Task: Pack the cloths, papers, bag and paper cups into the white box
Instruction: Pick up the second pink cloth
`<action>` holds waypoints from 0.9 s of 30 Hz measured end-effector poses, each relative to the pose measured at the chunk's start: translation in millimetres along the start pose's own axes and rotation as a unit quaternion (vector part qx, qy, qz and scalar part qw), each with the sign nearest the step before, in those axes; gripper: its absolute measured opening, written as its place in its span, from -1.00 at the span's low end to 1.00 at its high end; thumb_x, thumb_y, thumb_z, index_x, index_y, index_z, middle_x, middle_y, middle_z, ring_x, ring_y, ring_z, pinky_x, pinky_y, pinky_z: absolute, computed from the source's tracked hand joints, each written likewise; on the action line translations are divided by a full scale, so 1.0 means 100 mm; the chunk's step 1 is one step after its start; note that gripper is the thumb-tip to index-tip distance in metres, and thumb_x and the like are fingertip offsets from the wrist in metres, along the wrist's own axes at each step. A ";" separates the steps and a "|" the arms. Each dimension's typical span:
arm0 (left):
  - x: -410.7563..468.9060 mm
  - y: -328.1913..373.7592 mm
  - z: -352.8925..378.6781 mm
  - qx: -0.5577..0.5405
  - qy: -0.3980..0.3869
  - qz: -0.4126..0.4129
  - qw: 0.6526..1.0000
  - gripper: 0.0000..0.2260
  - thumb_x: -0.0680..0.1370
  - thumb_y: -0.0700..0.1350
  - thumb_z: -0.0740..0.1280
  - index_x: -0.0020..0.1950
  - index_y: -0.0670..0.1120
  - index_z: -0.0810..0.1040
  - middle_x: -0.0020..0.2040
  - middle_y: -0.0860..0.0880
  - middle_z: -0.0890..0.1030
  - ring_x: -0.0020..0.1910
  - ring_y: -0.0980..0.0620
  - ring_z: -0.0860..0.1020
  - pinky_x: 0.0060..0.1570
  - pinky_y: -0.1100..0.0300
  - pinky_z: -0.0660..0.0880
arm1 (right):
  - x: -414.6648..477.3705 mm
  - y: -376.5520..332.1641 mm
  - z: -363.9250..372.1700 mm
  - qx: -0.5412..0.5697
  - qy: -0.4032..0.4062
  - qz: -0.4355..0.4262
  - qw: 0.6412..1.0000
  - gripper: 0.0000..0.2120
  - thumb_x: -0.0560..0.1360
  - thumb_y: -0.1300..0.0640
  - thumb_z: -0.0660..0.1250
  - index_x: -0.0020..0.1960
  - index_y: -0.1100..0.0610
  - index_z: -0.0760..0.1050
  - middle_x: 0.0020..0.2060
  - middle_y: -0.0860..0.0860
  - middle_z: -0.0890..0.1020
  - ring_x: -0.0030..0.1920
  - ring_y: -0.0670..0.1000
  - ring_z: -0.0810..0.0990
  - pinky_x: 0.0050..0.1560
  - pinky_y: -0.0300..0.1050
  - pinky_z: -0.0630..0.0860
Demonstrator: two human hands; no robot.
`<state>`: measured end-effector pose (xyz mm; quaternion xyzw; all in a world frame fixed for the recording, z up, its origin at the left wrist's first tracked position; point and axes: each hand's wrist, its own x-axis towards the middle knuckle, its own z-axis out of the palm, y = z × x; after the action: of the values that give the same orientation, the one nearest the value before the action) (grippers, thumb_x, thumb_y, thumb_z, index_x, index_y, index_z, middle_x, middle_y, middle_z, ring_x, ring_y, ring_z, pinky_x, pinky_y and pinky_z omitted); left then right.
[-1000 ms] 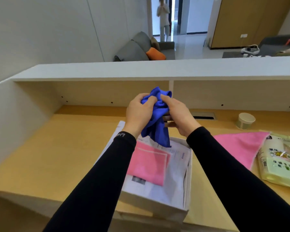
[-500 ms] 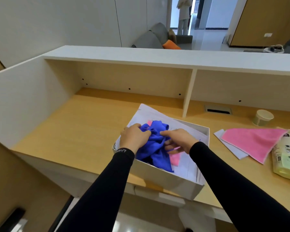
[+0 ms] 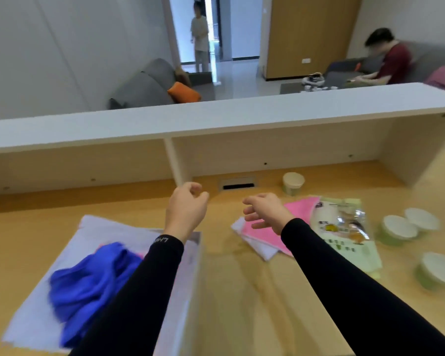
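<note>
Pink cloth lay centre right; we judged our relaxed, empty left hand and right hand should pinch its edge.

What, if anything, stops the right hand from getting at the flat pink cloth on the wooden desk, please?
Probably nothing, so yes: the right hand hangs open and empty directly over the pink cloth, which lies uncovered on white paper; only the green bag lies alongside it.

Left sleeve hides part of the blurred blue cloth; bag print too blurred to read
</note>
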<state>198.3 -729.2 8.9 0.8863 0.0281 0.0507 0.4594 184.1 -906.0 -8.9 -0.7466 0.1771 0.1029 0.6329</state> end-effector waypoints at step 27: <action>0.41 -0.31 1.92 0.012 -0.120 -0.250 0.961 -0.92 0.46 -0.19 0.29 -0.13 -0.17 0.55 -0.14 -0.14 0.63 -0.16 -0.12 0.58 -0.21 0.09 0.49 | 1.20 0.76 -1.25 -0.130 0.062 0.073 0.987 -0.56 0.47 0.24 0.26 0.34 0.16 0.38 0.00 0.06 0.53 -0.38 -0.11 0.41 -0.47 -0.30 0.31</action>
<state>261.1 -863.2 -123.9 0.8559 0.1943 -0.1725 0.4471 254.9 -1055.4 -101.3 -0.8123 0.2552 0.1244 0.5095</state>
